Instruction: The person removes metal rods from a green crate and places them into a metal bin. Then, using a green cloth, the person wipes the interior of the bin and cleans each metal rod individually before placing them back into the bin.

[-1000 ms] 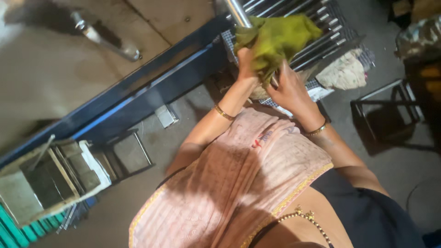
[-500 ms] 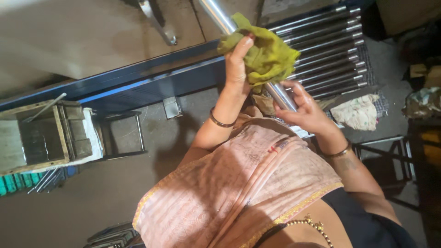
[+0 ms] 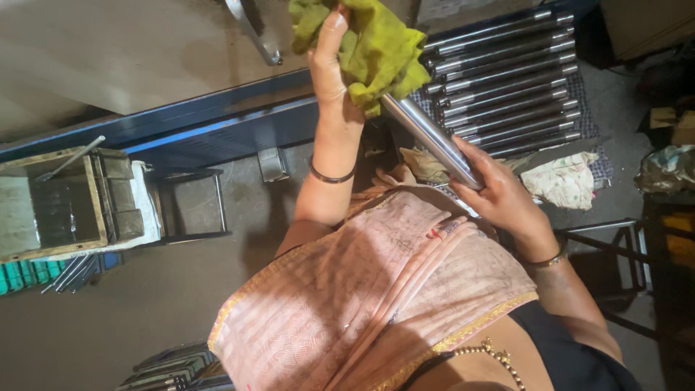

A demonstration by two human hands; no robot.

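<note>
**Obs 1:** Fingers of the right hand (image 3: 499,192) are curled round the lower end of the steel rod (image 3: 434,141), clamped on it near the person's chest. Left hand (image 3: 329,69) sits higher up, pressed closed over a bunched green cloth (image 3: 376,43) that wraps the rod's upper stretch.

**Obs 2:** Rod position?

**Obs 1:** Held in the air, slanting up and away from the body, lower end in the right palm, upper part buried in the cloth. Not touching the floor or the bench.

**Obs 2:** Progress on the wiping?

**Obs 1:** My reading: mid-way on this piece. Bare length between the two hands looks bright and clean. Cloth is near the far end, so little of this rod seems left. Beyond it, a row of like rods (image 3: 507,80) lies side by side on a dark mat (image 3: 586,123). Whether those are wiped already or waiting, I cannot tell.

**Obs 2:** Anything hidden?

**Obs 1:** Rod's top end is under the cloth and may run past the frame edge. Left fingertips are mostly lost in the folds. A crumpled pale rag (image 3: 565,177) lies on the floor by the mat. Farther left, a blue bench frame (image 3: 181,127) and a metal box (image 3: 61,199) with small parts, too dim to name.
</note>
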